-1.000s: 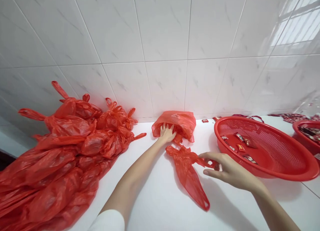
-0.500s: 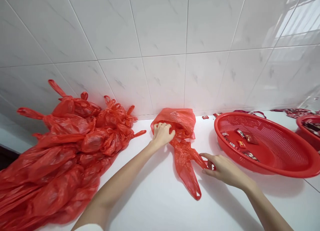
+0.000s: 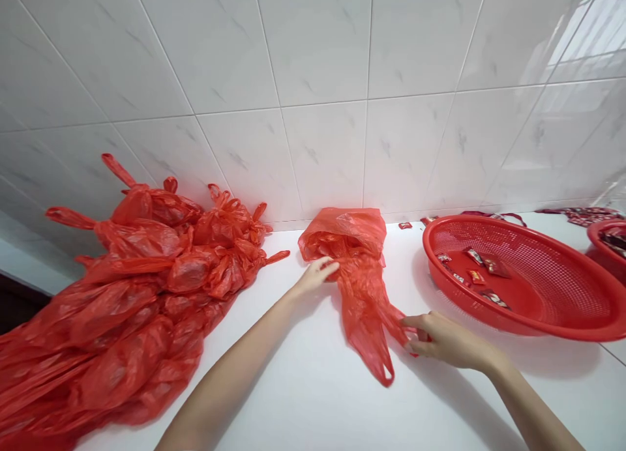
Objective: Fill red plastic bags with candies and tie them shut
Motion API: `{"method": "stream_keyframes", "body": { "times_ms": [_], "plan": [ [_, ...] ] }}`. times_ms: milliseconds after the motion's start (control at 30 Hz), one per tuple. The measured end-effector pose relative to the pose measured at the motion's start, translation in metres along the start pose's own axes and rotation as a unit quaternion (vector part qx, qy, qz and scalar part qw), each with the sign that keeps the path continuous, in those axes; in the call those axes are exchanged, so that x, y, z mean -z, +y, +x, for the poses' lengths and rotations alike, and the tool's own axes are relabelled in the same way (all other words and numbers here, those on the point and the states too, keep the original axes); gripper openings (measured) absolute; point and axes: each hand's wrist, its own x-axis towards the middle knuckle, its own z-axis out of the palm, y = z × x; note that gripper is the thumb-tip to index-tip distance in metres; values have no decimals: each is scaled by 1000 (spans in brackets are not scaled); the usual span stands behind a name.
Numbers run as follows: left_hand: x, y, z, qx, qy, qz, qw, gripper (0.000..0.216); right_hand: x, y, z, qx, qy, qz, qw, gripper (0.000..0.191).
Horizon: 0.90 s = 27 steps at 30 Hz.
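Note:
A red plastic bag lies stretched out on the white counter, its upper end against a bundle of folded red bags by the tiled wall. My left hand pinches the bag's upper part where it meets the bundle. My right hand grips one of the bag's handles at its lower right. The other handle loop lies loose on the counter.
A big heap of tied red bags fills the left of the counter. A red perforated basket with a few small wrapped sweets stands at the right. A second red basket shows at the far right edge.
My left hand has come off the bundle and now pinches the loose bag's top. My right hand has drawn the handle slightly down and right, pulling the bag straighter.

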Motion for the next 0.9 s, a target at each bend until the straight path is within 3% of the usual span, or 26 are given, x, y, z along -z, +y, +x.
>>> {"method": "stream_keyframes", "body": {
  "times_ms": [200, 333, 467, 533, 633, 700, 800, 900],
  "plan": [
    [37, 34, -1, -40, 54, -162, 985, 47, 14, 23, -12, 33, 29, 88, 995, 31],
    [42, 48, -13, -59, 45, -211, 975, 42, 27, 22, -9, 59, 133, 202, 968, 47],
    [26, 51, -22, -39, -25, -296, 954, 35, 22, 1, 19, 57, 244, 335, 908, 59],
    [16, 50, -24, -20, -48, -326, 944, 36, 11, -13, 39, 75, 219, 413, 881, 70],
    [7, 47, -26, 6, -86, -327, 941, 39, -4, -31, 63, 85, 126, 536, 830, 64],
    [10, 46, -29, 30, -108, -292, 950, 42, -5, -36, 71, 72, 120, 600, 787, 55],
    [28, 45, -33, 72, -86, -223, 968, 42, 5, -32, 71, 56, 210, 644, 733, 47],
    [48, 40, -34, 101, -37, -193, 975, 42, 15, -20, 69, 43, 267, 643, 716, 42]
  ]
}}
